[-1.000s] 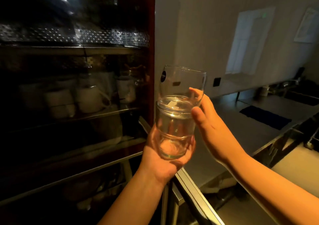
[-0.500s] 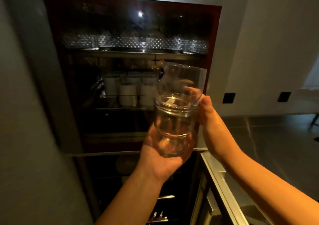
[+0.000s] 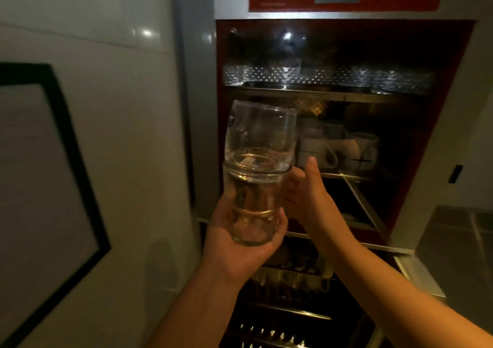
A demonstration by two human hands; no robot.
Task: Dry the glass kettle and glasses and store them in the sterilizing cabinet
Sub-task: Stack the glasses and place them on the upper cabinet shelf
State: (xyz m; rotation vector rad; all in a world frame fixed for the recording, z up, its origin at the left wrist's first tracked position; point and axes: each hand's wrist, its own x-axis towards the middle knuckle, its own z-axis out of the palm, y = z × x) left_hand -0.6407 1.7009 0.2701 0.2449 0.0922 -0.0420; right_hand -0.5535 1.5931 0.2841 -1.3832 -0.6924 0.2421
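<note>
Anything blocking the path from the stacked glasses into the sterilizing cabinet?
No door or object stands between the stacked glasses, gripped by the left hand, and the open cabinet. The right hand is beside the stack. White mugs already fill much of the middle shelf; the dim top shelf cannot be judged.

Just the one view here, a wide-angle cam on the person's head, so nothing overlaps with a second angle. It's looking forward and slightly up into the open red-framed sterilizing cabinet [image 3: 346, 21], close enough that it fills the right half of the shot. Both forearms come in from the bottom edge, with the stack of clear drinking glasses [image 3: 256, 176] held up near centre, right in front of the lens. White wall on the left; edges bend from the lens.
</note>
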